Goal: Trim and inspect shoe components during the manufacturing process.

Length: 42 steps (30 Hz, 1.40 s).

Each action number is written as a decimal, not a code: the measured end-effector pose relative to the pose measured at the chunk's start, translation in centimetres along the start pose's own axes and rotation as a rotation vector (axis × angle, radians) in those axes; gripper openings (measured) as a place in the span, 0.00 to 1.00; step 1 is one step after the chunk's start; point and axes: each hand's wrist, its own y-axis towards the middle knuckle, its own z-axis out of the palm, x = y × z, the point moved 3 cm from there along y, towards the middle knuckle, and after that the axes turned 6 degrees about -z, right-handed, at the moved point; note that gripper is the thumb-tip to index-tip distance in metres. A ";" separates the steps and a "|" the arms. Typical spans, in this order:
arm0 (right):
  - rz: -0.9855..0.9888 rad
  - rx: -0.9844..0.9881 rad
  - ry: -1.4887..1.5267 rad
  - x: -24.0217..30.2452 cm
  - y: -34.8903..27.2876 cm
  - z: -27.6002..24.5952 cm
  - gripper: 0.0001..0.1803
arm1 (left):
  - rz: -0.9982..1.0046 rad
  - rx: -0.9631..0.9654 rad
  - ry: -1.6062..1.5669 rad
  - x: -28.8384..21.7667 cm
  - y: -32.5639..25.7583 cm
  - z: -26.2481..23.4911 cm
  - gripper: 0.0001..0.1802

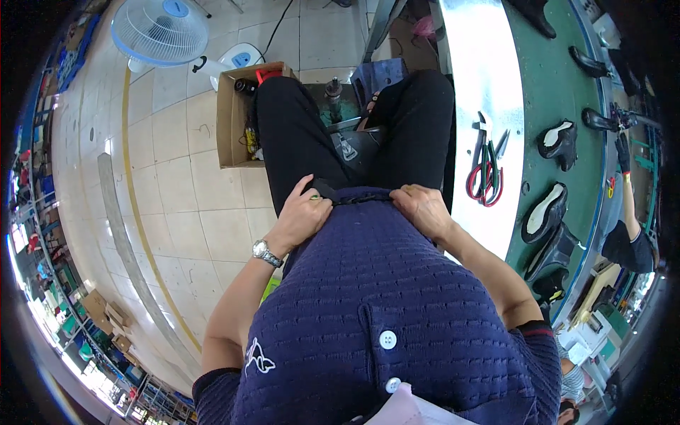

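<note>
Both forearms bent inward at the shirt hem (358,198). Left hand (301,216), watch on wrist, fingers curled, pinching the hem's left end. Right hand (423,209) fisted on its right end.

Dark navy knit shirt (382,283), ribbed in fine horizontal rows, filled the lower centre of the frame. Two white buttons sat on a placket low down, and a small white emblem showed at lower left. Its hem (354,198) ran across mid-frame, bunched and slightly lifted over black trousers. The left hand (301,216), a silver wristwatch on its wrist, pinched the hem at centre-left, thumb above the fabric. The right hand (423,210) gripped the hem at centre-right, fingers curled under the edge. A dark strap or band lay along the hem between the two hands; what it was could not be told.
</note>
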 end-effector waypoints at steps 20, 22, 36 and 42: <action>0.201 0.289 0.094 0.2 -2.1 -2.1 0.20 | -0.412 0.191 -0.579 3.3 -1.3 -1.9 0.11; 0.244 0.267 0.063 -0.7 -2.9 -1.5 0.18 | -0.382 0.213 -0.608 3.1 -1.4 -2.0 0.12; 0.445 0.250 0.348 -2.4 -4.4 -1.1 0.15 | -0.336 0.350 -0.628 3.9 -0.4 -1.5 0.15; 0.459 0.135 0.826 -4.7 -3.4 -2.2 0.17 | -0.542 0.178 -0.627 6.4 1.7 -2.7 0.09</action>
